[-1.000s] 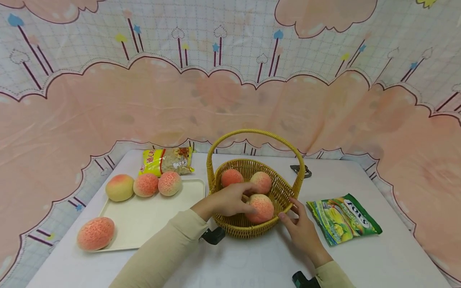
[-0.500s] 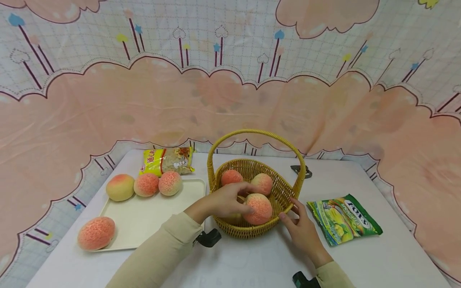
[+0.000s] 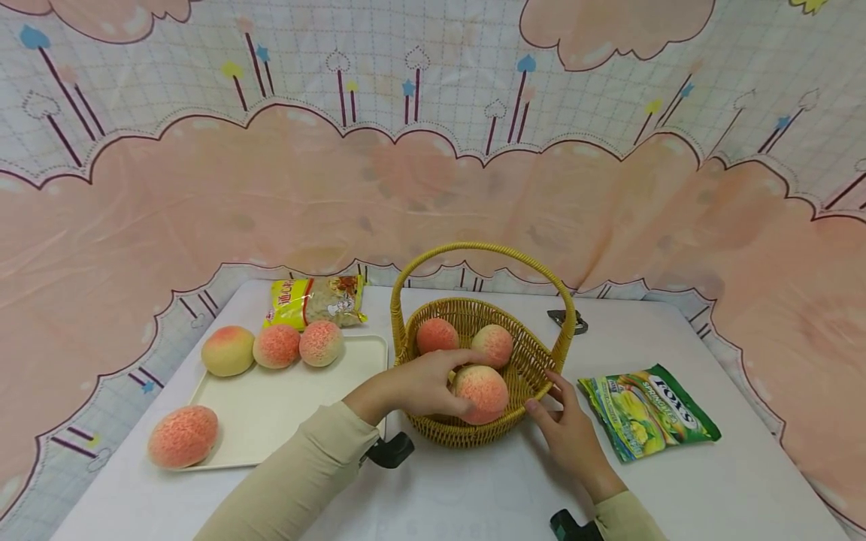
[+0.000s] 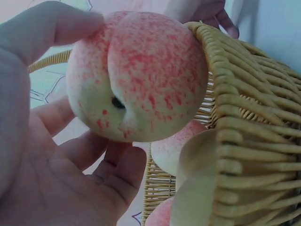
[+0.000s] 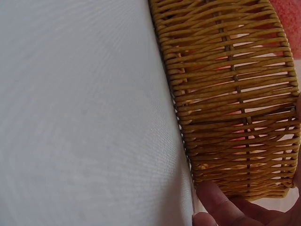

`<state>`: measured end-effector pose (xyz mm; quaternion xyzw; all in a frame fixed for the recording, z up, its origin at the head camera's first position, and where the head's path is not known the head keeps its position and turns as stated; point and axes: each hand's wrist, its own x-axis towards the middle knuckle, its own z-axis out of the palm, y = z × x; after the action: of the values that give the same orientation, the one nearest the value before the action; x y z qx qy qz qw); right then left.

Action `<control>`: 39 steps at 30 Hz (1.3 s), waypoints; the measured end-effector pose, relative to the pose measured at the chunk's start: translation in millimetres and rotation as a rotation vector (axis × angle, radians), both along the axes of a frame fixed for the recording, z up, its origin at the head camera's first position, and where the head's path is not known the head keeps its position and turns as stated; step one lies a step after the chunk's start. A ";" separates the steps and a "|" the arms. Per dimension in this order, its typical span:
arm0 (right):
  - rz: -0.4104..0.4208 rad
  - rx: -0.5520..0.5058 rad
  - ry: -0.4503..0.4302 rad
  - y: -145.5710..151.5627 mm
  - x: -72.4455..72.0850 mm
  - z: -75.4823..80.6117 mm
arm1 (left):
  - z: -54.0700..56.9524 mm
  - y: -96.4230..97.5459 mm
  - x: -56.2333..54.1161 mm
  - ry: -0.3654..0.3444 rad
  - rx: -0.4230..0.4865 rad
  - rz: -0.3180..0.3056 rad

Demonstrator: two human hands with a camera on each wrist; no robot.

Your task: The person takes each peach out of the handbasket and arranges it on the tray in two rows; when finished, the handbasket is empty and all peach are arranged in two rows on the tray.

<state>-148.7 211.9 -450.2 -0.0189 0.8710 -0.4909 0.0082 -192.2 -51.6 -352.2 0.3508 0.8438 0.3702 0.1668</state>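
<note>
Well to the left of the basket (image 3: 449, 433), a lone peach (image 3: 183, 437) sits at the near corner of a cream tray (image 3: 264, 413); I can't tell whether it rests wholly on it. Along the tray's far side, on the way toward the basket, come a yellow fruit (image 3: 227, 351) and two round peaches (image 3: 298, 346), set side by side. The tray probably serves to keep such rolling shapes together. Behind them, left of the basket and farther back than it, a yellow snack bag (image 3: 331, 300) lies flat on the counter (image 3: 473, 496).

The left hand (image 3: 422, 383) reaches over the basket's left side, thumb and curled fingers around a blushed peach (image 3: 482, 395) at the basket's near side. To me that wide hold suits so fat and round a fruit, leaving it little chance to slip. Whether it bears on the pale fruit (image 4: 195, 188) below it in the basket, I can't see. Deeper in the basket rest two other peaches (image 3: 464, 340), near one another, its wall likely stopping them from wandering.

At the basket's right end, the right hand (image 3: 571, 439) grips the woven side, fingers by the handle's foot and thumb set apart from them on the near side, I'd guess to steady it. Behind that end lies a dark hair clip (image 3: 571, 323); farther right of the basket, a green sweets bag (image 3: 649, 412) lies flat.
</note>
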 end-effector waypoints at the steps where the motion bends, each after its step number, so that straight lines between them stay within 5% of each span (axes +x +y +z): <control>1: 0.000 0.000 0.001 0.2 0.0 -0.1 | -0.8 0.9 0.1 0.001 0.005 -0.001; 14: 0.001 0.003 0.011 0.3 0.7 1.7 | 0.2 -3.5 5.6 0.147 0.032 -0.011; 26: 0.003 -0.014 0.003 0.4 -0.8 0.0 | 7.3 -33.9 14.1 0.111 0.147 0.122; 39: -0.001 -0.006 0.005 1.0 0.1 -0.8 | 2.6 -85.0 24.5 0.137 0.199 0.238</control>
<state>-148.6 212.9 -450.9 -0.0198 0.8694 -0.4936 0.0055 -167.6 -136.6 -349.6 0.2875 0.8480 0.4443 0.0282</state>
